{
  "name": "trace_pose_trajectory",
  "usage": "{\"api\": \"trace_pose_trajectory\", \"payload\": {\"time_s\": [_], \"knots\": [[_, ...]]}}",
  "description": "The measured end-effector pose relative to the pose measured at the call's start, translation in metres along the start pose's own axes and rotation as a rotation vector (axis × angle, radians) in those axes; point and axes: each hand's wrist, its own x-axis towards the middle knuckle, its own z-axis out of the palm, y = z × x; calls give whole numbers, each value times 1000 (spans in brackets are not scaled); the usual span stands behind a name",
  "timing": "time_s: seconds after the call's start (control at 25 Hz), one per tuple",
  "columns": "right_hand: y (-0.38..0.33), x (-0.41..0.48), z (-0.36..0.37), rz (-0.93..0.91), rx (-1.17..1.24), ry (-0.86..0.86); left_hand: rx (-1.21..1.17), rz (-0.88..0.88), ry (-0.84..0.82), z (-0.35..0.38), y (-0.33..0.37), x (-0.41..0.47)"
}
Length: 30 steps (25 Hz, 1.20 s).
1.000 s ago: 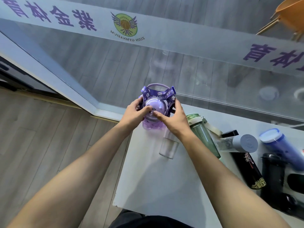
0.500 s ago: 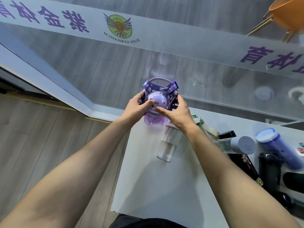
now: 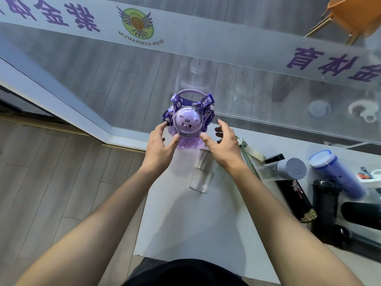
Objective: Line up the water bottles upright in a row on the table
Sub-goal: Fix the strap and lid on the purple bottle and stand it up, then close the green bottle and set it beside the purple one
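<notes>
A purple bottle [image 3: 187,122] with a cat-face dome lid and a printed strap stands upright at the far left corner of the white table [image 3: 198,228]. My left hand [image 3: 159,145] is just to its left, fingers spread, holding nothing. My right hand [image 3: 223,144] hovers to its right, also spread. A clear bottle [image 3: 202,176] lies on the table below my right hand. Further right lie a green-lidded bottle [image 3: 246,155], a grey-capped clear bottle [image 3: 288,169], a black printed bottle [image 3: 294,197], a blue bottle [image 3: 338,174] and black bottles [image 3: 325,211].
A glass wall [image 3: 247,83] with purple lettering runs along the table's far edge. The table's left edge drops to a wooden floor [image 3: 61,182]. An orange chair [image 3: 354,15] shows behind the glass at the top right.
Both hands held the purple bottle earlier; now they have let go and drawn apart to its sides. The bottle stands on its own.
</notes>
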Motion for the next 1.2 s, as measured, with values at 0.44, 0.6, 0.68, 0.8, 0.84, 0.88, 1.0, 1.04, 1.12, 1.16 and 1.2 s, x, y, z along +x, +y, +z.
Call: {"api": "trace_pose_trajectory", "payload": {"time_s": [0.44,0.6,0.68,0.8,0.84,0.88,1.0,1.04,1.12,1.16,1.2], "knots": [[92,-80,-28,17,-448,104,476,114,-303,89,-36,-58],[106,-87,-38,53,-522,106,461,89,-257,104,-38,-64],[111,-86,-41,58,-569,87,476,82,-269,103,-42,-69],[112,-79,-38,77,-628,28,545,102,-314,89,-54,-87],[111,-75,-34,76,-664,21,569,104,-328,83,-59,-93],[109,-71,-30,67,-698,23,591,98,-335,77,-64,-100],[106,-57,-17,82,-752,22,637,58,-325,61,-77,-118],[107,-52,-13,110,-759,33,644,47,-324,57,-80,-121],[111,-44,-7,174,-802,74,641,38,-320,50,-87,-126],[112,-42,-5,193,-836,91,640,34,-319,48,-89,-129],[113,-41,-4,208,-861,97,642,31,-318,47,-91,-131]]}}
